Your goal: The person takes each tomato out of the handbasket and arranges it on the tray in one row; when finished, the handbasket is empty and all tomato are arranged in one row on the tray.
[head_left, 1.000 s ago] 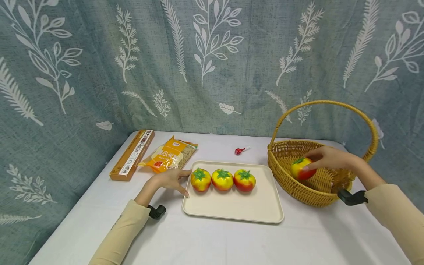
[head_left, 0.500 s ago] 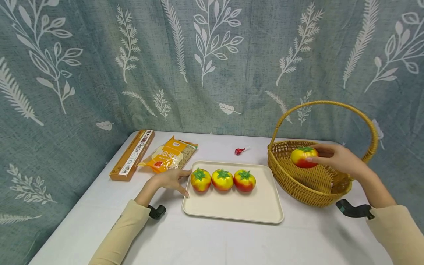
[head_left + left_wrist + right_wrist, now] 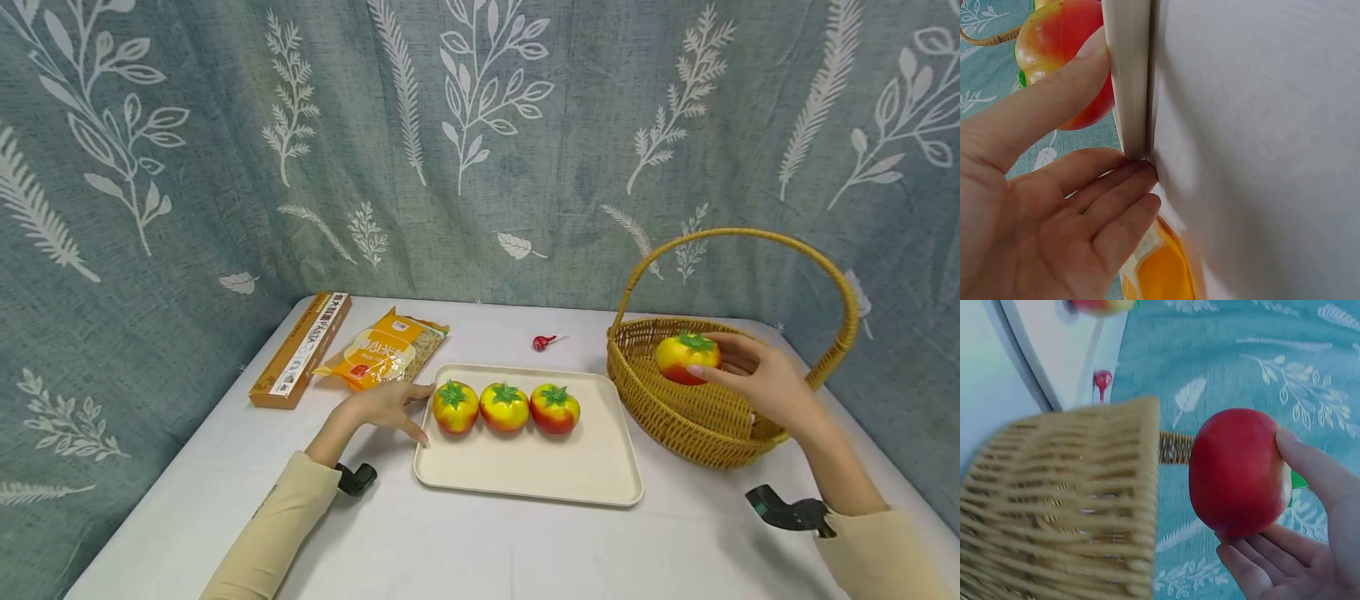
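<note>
My right hand (image 3: 757,375) grips a red-and-yellow tomato (image 3: 686,360) with a green leafy top. It holds the tomato between thumb and fingers above the opening of a wicker basket (image 3: 675,427). In the right wrist view the tomato (image 3: 1235,472) shows its smooth red side beyond the woven wall. At the left edge of a cream tray (image 3: 525,477), my left hand (image 3: 382,408) rests its thumb and fairly straight fingers against the rim. Three similar tomatoes stand in a row on that tray: left (image 3: 455,408), middle (image 3: 504,408) and right (image 3: 555,410).
Behind my left hand lie an orange bag of pasta (image 3: 390,348) and a long pasta box (image 3: 300,350). A red lollipop (image 3: 542,342) lies behind the tray. The basket's tall handle (image 3: 742,232) arches over its opening. A leaf-patterned curtain (image 3: 480,208) borders the table.
The right hand has lifted the tomato from inside the basket to above its opening and still grips it. The left hand, the tray and its tomatoes have stayed put.
</note>
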Available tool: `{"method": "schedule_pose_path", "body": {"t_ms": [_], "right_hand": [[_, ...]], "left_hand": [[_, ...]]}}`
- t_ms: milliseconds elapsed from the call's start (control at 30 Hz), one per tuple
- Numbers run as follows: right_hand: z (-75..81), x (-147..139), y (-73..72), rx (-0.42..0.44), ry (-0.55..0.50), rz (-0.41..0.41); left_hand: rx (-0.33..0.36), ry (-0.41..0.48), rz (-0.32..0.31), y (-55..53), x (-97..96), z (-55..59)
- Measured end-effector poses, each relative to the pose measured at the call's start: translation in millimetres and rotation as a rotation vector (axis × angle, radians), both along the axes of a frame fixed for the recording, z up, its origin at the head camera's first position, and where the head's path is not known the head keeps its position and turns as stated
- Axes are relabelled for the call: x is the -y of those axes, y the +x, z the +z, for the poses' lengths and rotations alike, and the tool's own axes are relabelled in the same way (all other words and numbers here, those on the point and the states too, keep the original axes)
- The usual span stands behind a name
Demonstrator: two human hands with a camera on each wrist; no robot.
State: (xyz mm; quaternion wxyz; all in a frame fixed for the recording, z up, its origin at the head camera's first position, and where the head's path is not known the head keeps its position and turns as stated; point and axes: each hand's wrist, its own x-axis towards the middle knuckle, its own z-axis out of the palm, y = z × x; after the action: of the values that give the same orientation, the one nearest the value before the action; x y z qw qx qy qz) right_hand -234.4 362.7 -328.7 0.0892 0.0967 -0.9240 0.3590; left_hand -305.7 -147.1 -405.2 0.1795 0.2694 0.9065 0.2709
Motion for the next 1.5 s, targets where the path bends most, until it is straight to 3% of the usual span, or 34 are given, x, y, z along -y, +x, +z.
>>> {"method": "schedule_pose_path", "body": {"t_ms": [200,633,1233,1500], "right_hand": [[-4.7,19,11.1,-0.028,0.005,-0.004],[-20.8,56,21.9,-0.12,0.007,0.091],[-51.9,77,15.4,-0.122,0.065,0.204],[-66.7,79,15.6,-0.126,0.121,0.202]], "left_hand": [[-0.005,-0.003,-0.008,-0.2,0.0,1.0],[-0.025,-0.015,-0.012,-1.5,0.2,1.4],[-0.017,-0.014,-0.009,0.6,-0.6,4.5],[-0.013,-0.015,-0.008,0.5,-0.9,4.2]]}}
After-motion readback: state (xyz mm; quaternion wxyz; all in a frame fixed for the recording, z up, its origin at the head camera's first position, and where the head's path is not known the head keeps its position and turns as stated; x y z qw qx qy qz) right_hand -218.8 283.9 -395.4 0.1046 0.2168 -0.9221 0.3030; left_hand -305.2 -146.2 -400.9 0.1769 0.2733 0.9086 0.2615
